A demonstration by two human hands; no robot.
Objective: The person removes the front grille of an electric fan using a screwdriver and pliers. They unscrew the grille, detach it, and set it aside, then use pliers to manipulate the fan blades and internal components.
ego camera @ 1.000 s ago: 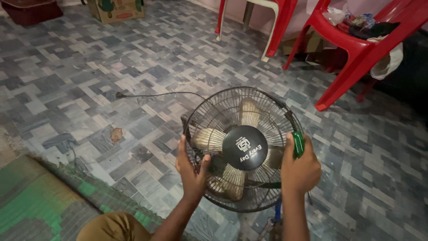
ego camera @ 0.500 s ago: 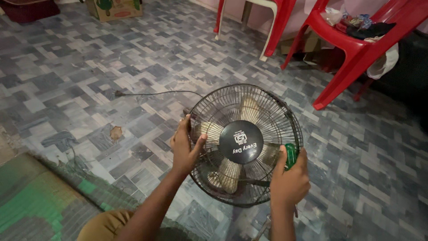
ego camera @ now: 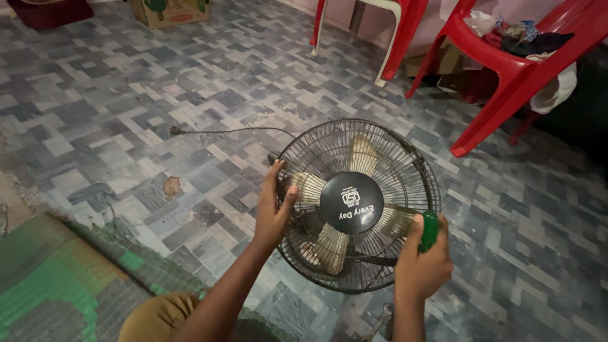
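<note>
**Fan grille held at both sides, screwdriver in right hand**

Landmark: the fan (ego camera: 358, 206), standing on the tiled floor (ego camera: 158, 95), face tilted up toward the camera.

- Left hand (ego camera: 273, 212): on the fan's left rim, fingers curled round the guard (ego camera: 386, 142) wires, thumb hooked in. Closed on the grille.
- Right hand (ego camera: 423, 265): at the fan's lower right rim, wrapped shut round a green-handled screwdriver (ego camera: 429, 230). Tip hidden; can't tell whether it's seated on a fastener.
- Fan look: dark round wire guard, black hub cap in the middle, pale dusty blades (ego camera: 320, 247) behind the wires. Cord (ego camera: 228, 132) runs off to the fan's left, plug lying loose on the floor.
- Red plastic chairs (ego camera: 506, 69) beyond the fan, green mat (ego camera: 57, 278) to its lower left.

Risks, my read:
- Blind tool tip could slip off and skate across the wires.
- Thumb through the grille sits close to the blades; any blade spin pinches it.
- Fan is tilted and hand-steadied only; a hard push could tip it.
</note>
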